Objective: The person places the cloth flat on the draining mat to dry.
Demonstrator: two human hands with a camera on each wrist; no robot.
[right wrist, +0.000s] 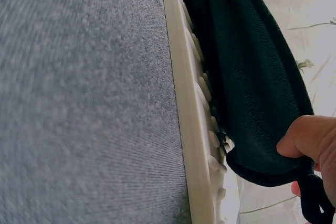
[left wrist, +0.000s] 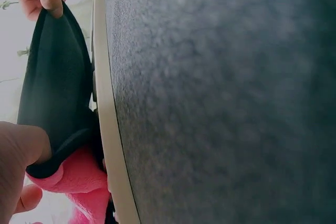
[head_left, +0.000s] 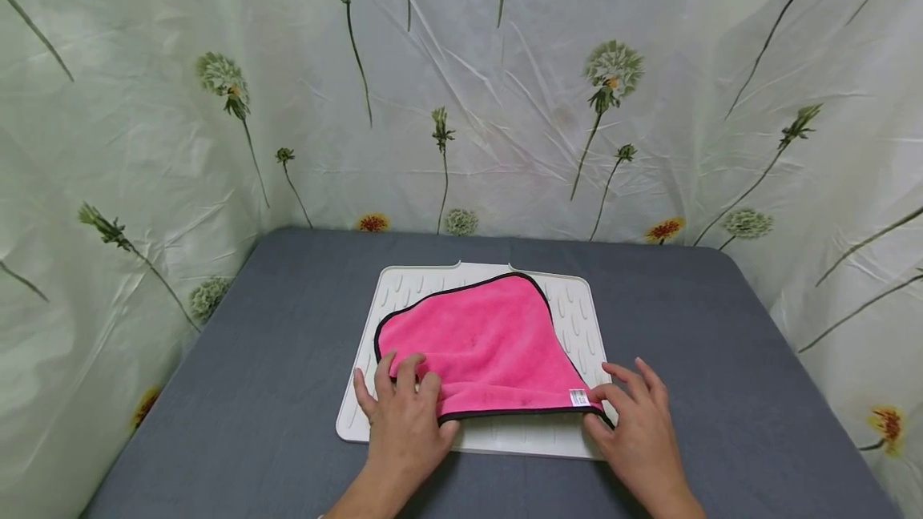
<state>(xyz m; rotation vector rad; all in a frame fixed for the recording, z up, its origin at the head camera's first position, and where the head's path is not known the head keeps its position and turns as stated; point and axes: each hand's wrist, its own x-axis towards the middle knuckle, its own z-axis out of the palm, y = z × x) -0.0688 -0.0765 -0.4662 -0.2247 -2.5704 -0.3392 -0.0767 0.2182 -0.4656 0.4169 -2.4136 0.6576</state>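
A pink cloth (head_left: 476, 335) with black edging and a dark underside lies over a white ridged tray (head_left: 356, 415). Its near edge is lifted off the tray between the two hands. The left hand (head_left: 405, 423) pinches that edge at the left, with the thumb against the dark underside (left wrist: 55, 72) in the left wrist view. At the near right corner, beside a small white label (head_left: 579, 397), the right hand (head_left: 638, 431) pinches the cloth between thumb and fingers. A black loop (right wrist: 315, 198) hangs by the right fingers.
The tray rests on a table with a dark grey cover (head_left: 238, 415). Behind and at both sides hangs a pale curtain (head_left: 519, 102) printed with dandelions and other flowers.
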